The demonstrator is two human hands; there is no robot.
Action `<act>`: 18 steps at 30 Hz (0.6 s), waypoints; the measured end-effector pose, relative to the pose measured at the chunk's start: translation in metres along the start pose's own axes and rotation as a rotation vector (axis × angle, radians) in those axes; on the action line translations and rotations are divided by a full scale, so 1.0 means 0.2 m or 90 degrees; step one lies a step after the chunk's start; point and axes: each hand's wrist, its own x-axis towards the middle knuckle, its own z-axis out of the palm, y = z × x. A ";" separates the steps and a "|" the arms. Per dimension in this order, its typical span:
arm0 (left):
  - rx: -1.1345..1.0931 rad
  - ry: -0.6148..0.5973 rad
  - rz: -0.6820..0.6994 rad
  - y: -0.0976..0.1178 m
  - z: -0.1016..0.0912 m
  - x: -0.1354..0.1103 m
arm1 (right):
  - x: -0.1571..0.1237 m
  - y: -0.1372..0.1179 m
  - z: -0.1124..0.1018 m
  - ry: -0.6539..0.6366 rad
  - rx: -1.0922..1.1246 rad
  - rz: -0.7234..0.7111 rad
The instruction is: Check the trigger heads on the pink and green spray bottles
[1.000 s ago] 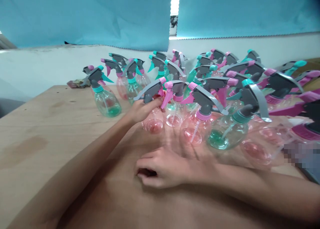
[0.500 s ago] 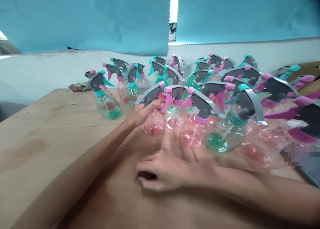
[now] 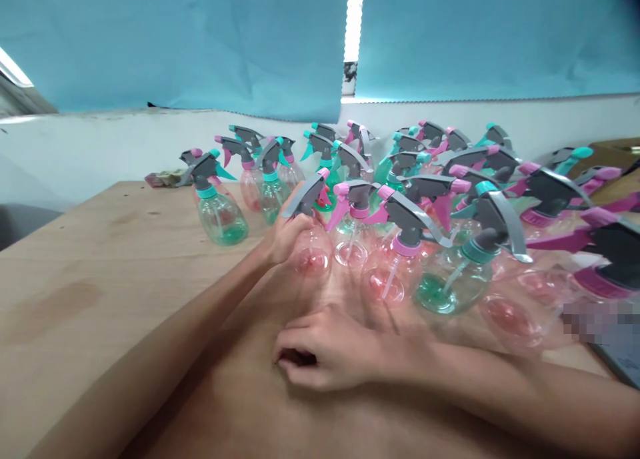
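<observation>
My left hand (image 3: 287, 233) reaches forward and is closed around the neck of a clear pink spray bottle (image 3: 313, 252) with a grey and pink trigger head (image 3: 309, 193); the bottle leans slightly left. My right hand (image 3: 325, 347) rests on the wooden table (image 3: 75, 279) in front of the bottles, fingers curled loosely inward, with nothing visible in it. A green-tinted bottle (image 3: 453, 282) and more pink ones stand just beyond that hand.
Several spray bottles with pink or teal triggers crowd the table from the middle to the right edge. One teal bottle (image 3: 217, 212) stands apart at the left. A white ledge and blue sheets close off the back. A dark flat object (image 3: 620, 352) lies at right.
My left hand has tipped the pink bottle's trigger head up and slightly to the right. The view has shifted a little downward. My right hand has stayed in place.
</observation>
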 end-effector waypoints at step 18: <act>0.321 -0.129 0.019 0.30 -0.33 0.06 | 0.00 0.00 0.01 0.018 0.025 -0.010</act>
